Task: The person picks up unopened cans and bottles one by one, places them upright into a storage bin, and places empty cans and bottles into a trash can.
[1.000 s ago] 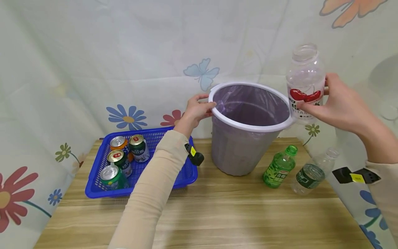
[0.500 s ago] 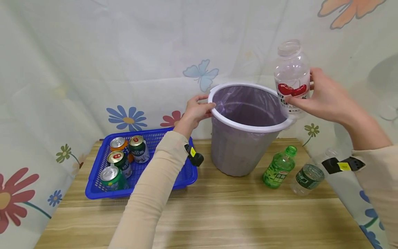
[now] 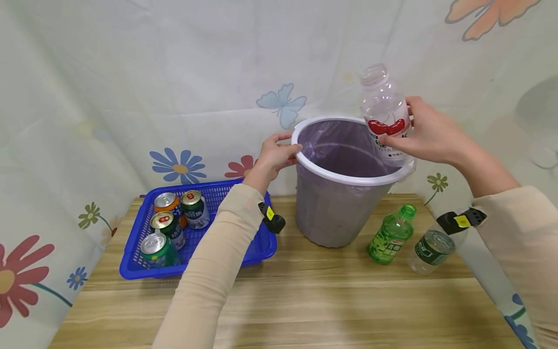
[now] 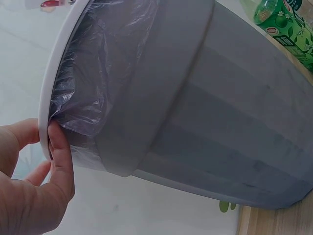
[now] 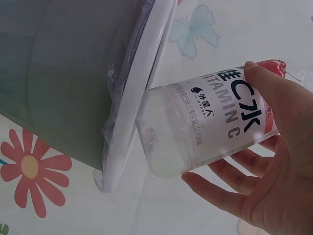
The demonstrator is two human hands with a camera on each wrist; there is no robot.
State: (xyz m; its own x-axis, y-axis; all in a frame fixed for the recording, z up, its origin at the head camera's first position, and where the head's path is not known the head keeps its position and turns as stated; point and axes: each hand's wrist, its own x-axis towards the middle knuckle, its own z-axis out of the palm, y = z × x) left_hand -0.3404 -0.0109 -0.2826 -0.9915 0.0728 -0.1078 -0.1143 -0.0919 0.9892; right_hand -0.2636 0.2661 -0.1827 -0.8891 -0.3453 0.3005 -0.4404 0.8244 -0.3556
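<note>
A tall grey trash can (image 3: 329, 218) with a white rim and thin purple liner stands on the table, its mouth facing up. My left hand (image 3: 275, 155) pinches its rim on the left; the left wrist view shows the fingers (image 4: 61, 156) curled beneath the rim. At the right side, my right hand (image 3: 433, 133) grips a clear, capless plastic bottle (image 3: 383, 104) with a cherry label. The bottle leans left, neck up. Its base (image 5: 164, 142) is by the rim in the right wrist view; whether they touch, I cannot tell.
A blue plastic basket (image 3: 130, 245) on the left holds several drink cans (image 3: 162, 248). To the right of the trash can stand a green bottle (image 3: 391, 237) and a clear bottle (image 3: 431, 249) with a dark green label. A floral curtain (image 3: 209, 72) hangs behind.
My right hand has carried the cherry-label bottle left, from beside the trash can to over its right rim, and the bottle has tilted more. My left hand stays on the rim.
</note>
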